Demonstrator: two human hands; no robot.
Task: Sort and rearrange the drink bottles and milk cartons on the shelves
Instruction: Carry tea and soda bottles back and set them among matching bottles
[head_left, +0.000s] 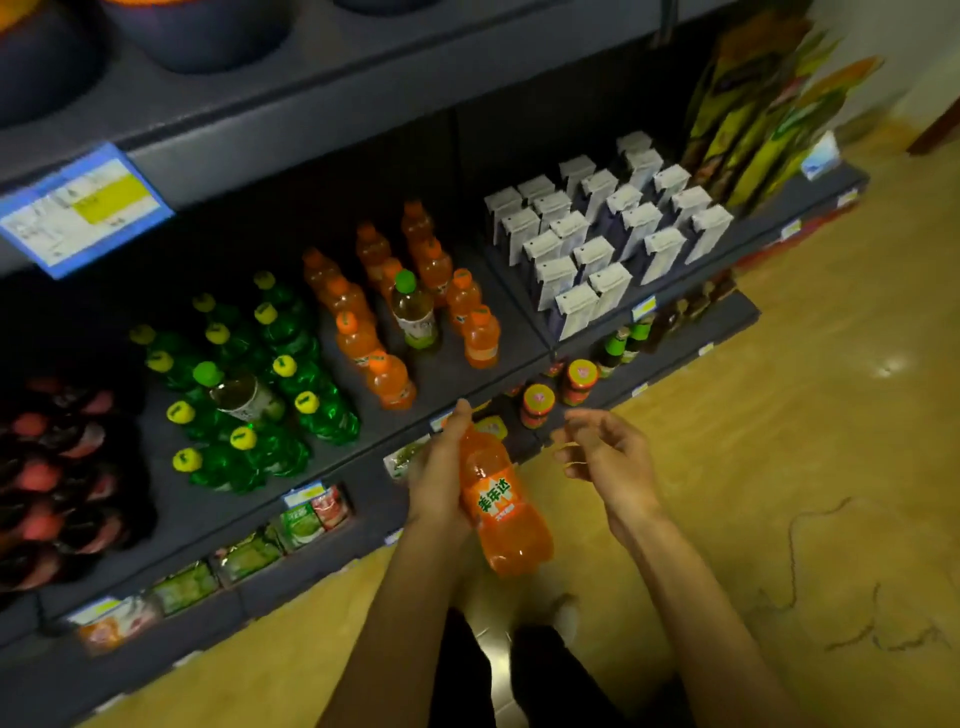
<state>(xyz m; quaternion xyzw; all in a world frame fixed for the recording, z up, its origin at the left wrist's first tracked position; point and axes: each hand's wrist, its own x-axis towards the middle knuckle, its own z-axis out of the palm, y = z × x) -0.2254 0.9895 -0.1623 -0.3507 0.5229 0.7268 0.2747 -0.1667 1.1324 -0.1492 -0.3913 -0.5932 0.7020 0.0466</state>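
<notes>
The left hand (441, 467) gripped an orange plastic soda bottle with an orange label (498, 506), fingers wrapped along its neck and upper body; the bottle was tilted, cap end towards the dark grey metal shelf (363, 457) and base towards the person, held in the air just in front of the shelf's front edge. The right hand (602, 457) hovered beside the bottle, apart from it, fingers loosely curled and holding nothing.

On the shelf, the row of orange soda bottles (384, 312) stood behind the held bottle, with a gap near its front right. Among that row stood a pale yellow-green tea bottle with a green cap (413, 312); a second such tea bottle (244, 397) leaned among the green plastic bottles with yellow caps (270, 395) at the shelf's left. White-topped milk cartons (597, 234) stood in ranks at the shelf's right.

Risks, as judged: a one-handed grip high on a full bottle might have let it slip or swing; set down carelessly, its base might have toppled the closely packed front bottles. The misplaced tea bottles might also have been overlooked, leaving the rows mixed.
</notes>
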